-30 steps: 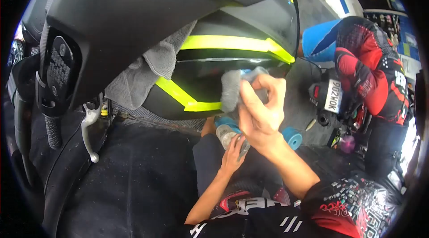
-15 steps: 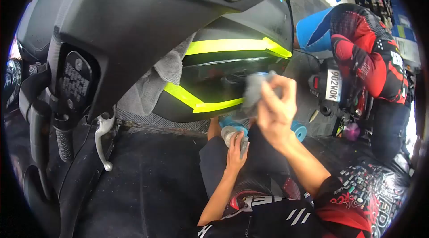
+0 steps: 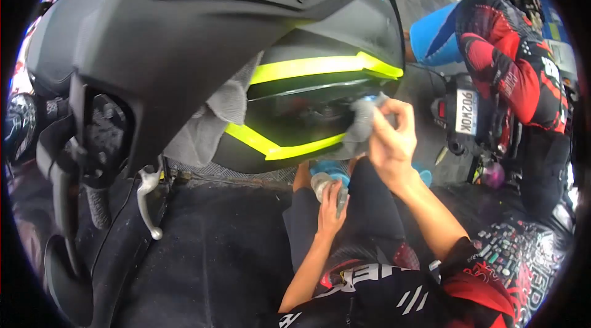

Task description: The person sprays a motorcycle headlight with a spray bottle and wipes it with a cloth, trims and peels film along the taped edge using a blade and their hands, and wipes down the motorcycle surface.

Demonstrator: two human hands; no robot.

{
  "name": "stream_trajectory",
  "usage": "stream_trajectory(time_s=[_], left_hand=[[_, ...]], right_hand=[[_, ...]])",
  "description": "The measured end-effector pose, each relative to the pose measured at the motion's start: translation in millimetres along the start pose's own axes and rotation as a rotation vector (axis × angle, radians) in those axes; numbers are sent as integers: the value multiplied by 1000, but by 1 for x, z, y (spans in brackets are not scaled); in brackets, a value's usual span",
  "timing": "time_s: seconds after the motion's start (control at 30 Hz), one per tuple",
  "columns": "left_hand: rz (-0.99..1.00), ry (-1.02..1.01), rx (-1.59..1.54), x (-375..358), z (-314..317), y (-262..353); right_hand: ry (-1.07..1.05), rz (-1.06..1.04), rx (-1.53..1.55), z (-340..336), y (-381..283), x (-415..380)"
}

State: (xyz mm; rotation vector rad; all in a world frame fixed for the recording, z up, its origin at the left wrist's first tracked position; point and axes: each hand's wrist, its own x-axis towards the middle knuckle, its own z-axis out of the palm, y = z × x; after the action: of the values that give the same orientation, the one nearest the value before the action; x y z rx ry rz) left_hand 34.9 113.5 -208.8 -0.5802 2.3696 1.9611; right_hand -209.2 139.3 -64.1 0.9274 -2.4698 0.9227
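Observation:
My right hand [image 3: 394, 143] pinches a grey cloth [image 3: 359, 125] against or very close to the right end of a glossy dark panel [image 3: 301, 109]. Bright yellow-green tape [image 3: 308, 70] borders this panel above, and another tape strip [image 3: 305, 147] runs below it. Lower down, in front of my legs, my left hand [image 3: 332, 208] is closed around a small pale, translucent container [image 3: 320, 182]. A grey flat piece [image 3: 342, 200] shows at the same hand; how it is held is hard to make out.
A grey towel [image 3: 203, 125] is tucked under the large black fairing [image 3: 215, 38]. A silver lever [image 3: 146, 198] and a handlebar grip [image 3: 98, 206] stick out at left. On the right, a person in red and black [image 3: 517, 63] bends beside a motorcycle with a licence plate [image 3: 466, 112].
My right hand and the cloth have shifted slightly right along the panel. The whole view has moved a little. My left hand keeps its hold.

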Motion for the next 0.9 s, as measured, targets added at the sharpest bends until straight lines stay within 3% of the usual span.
stream_trajectory(time_s=[0.07, 0.1, 0.17, 0.2, 0.23, 0.4, 0.5, 0.6, 0.73, 0.9], left_hand=[[-19, -26, -31, 1, -5, 1], [13, -23, 30, 3, -7, -4], [-12, -40, 146, -1, -7, -12], [-29, -106, 124, 0, -13, -10], [-60, -99, 127, 0, -16, -3], [-61, -24, 64, 0, -11, -2], [22, -11, 54, -6, -5, -4], [41, 2, 18, -13, -3, -6], [30, -52, 36, -24, 6, 2], [22, -37, 107, -15, -1, -4]], right_hand=[[17, -76, -21, 12, 2, 5], [-21, -226, 67, 24, -7, 20], [-313, -412, 291, 46, -39, 59], [-160, -424, 362, 61, -58, 74], [-200, -437, 383, 65, -59, 82], [-461, -623, 572, 39, -13, 83], [-424, -587, 527, 23, 30, 52], [-313, -520, 570, 31, 12, 52], [-632, -616, 709, 46, -75, 128], [-641, -637, 959, 58, -76, 146]])
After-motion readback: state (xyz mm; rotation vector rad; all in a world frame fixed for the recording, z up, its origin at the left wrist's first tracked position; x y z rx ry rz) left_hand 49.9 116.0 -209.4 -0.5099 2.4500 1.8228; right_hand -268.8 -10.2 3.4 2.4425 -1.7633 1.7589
